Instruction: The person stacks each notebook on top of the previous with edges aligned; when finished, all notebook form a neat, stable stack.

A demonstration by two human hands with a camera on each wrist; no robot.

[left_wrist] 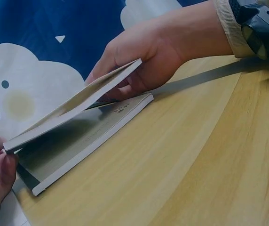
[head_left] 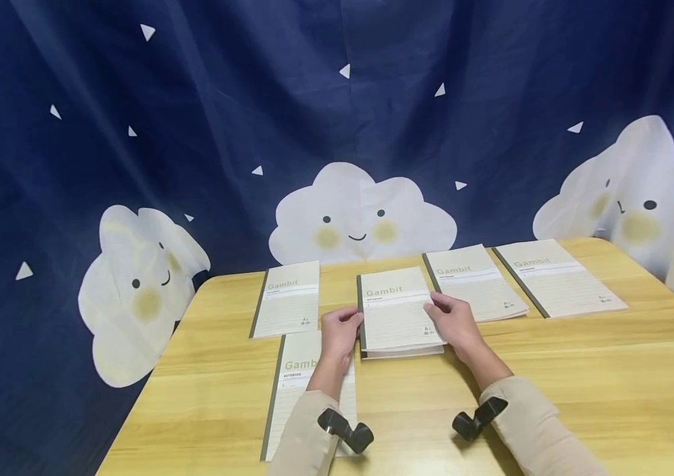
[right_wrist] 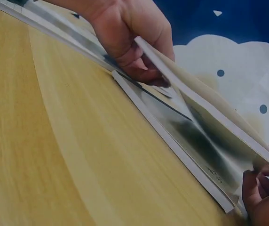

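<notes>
Both hands hold one cream notebook (head_left: 399, 311) with a dark spine, marked "Gambit", at the middle of the table. My left hand (head_left: 339, 334) pinches its spine edge, while my right hand (head_left: 456, 324) grips the opposite edge with the thumb on the cover. A second notebook (left_wrist: 78, 141) lies flat on the table directly beneath. In the left wrist view the held notebook (left_wrist: 73, 106) is tilted above it, with a gap between the two. The right wrist view shows the same gap, and the fingers (right_wrist: 251, 190) of my right hand at the near corner.
Matching notebooks lie flat on the wooden table (head_left: 581, 383): one at the back left (head_left: 286, 301), one under my left forearm (head_left: 292, 410), and two at the back right (head_left: 473, 281) (head_left: 559, 277). Behind the table hangs a dark blue curtain (head_left: 289, 99) with clouds.
</notes>
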